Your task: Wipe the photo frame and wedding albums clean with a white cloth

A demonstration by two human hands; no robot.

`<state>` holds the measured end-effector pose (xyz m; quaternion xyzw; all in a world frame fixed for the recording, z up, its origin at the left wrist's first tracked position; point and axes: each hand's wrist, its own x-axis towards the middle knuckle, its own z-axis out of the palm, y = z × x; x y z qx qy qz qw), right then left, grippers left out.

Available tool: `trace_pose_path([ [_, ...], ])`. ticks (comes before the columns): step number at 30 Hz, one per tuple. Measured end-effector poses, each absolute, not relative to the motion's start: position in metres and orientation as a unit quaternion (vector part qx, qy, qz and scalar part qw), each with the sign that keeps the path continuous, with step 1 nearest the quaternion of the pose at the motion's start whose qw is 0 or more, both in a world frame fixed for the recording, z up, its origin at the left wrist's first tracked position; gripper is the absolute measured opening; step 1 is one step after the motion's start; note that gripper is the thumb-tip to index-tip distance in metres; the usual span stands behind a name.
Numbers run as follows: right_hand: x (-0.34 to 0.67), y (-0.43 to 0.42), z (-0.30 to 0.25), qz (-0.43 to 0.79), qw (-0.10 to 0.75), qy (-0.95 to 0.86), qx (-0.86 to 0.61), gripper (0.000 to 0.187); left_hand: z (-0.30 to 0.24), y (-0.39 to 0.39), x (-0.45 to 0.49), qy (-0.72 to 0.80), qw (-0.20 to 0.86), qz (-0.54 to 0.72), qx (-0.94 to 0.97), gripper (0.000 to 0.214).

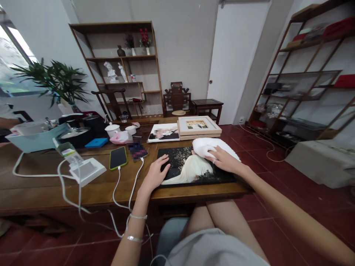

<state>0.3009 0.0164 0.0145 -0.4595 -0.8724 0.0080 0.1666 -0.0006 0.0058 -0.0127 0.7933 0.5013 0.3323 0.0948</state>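
Observation:
A large dark photo print (180,159) with a white-dressed figure lies flat near the front edge of the wooden table (41,195). My left hand (156,173) rests on the print's left edge, fingers flat and apart. My right hand (225,159) presses down on a white cloth (206,145) that lies on the print's upper right part; its fingers lie over the cloth.
Behind the print are a framed photo (198,125) stacked on other frames and another print (163,133). To the left lie two phones (118,157) on white charging cables, a white power strip (87,170), tea ware and a potted plant (55,79). Shelves stand behind and at right.

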Motion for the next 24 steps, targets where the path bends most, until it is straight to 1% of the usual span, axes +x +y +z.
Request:
trace_pose_path([
  [3, 0.308, -0.027, 0.009, -0.001, 0.166, -0.874, -0.456, 0.033, -0.013, 0.005, 0.000, 0.502, 0.095, 0.331, 0.794, 0.038],
  [7, 0.313, -0.084, 0.008, 0.001, 0.136, -0.890, -0.436, 0.026, -0.012, 0.004, 0.002, 0.509, 0.086, 0.321, 0.794, 0.041],
  [10, 0.313, -0.099, 0.012, 0.017, 0.116, -0.901, -0.418, 0.023, -0.011, 0.003, 0.002, 0.506, 0.084, 0.316, 0.798, 0.040],
  [13, 0.311, -0.078, 0.015, 0.018, 0.118, -0.898, -0.423, 0.027, -0.011, 0.003, 0.001, 0.502, 0.086, 0.319, 0.799, 0.039],
  [20, 0.307, 0.029, 0.020, 0.017, 0.157, -0.874, -0.459, 0.040, -0.013, 0.005, -0.001, 0.499, 0.088, 0.324, 0.798, 0.038],
  [24, 0.305, 0.055, 0.023, 0.016, 0.170, -0.868, -0.467, 0.043, -0.013, 0.006, -0.001, 0.498, 0.087, 0.324, 0.800, 0.039],
])
